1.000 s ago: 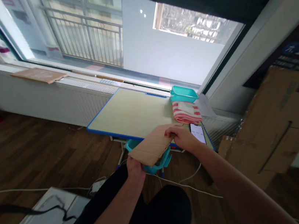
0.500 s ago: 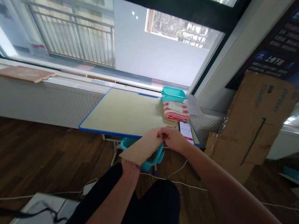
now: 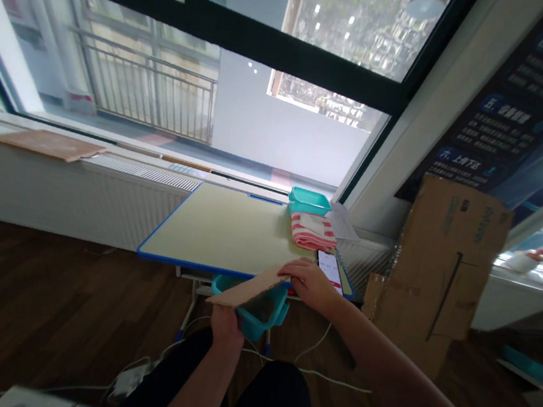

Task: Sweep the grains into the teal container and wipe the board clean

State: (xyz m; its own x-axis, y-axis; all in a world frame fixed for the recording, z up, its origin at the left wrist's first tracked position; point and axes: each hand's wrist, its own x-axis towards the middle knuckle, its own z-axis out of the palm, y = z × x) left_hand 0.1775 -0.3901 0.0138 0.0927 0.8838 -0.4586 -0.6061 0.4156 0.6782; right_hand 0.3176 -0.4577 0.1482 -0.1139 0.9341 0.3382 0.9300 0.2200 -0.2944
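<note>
A piece of brown cardboard (image 3: pixel 248 288) is held tilted between my two hands, over the near edge of the table. My left hand (image 3: pixel 227 324) grips its lower left end from below, the fingers mostly hidden under it. At the upper right end, my right hand (image 3: pixel 308 281) is closed on the edge. Beneath the cardboard a turquoise basin (image 3: pixel 258 326) shows, partly covered; something dark lies inside, too unclear to name.
The pale table (image 3: pixel 228 224) has a blue rim. On its right side are a phone (image 3: pixel 329 269), a folded red-and-white striped towel (image 3: pixel 312 231) and a turquoise tray (image 3: pixel 310 201). A large cardboard box (image 3: pixel 444 268) leans at the right. White cables (image 3: pixel 328 376) cross the floor.
The cardboard has tipped so its face looks narrower, and more of the basin shows. My view has tilted upward, and both hands still hold the cardboard.
</note>
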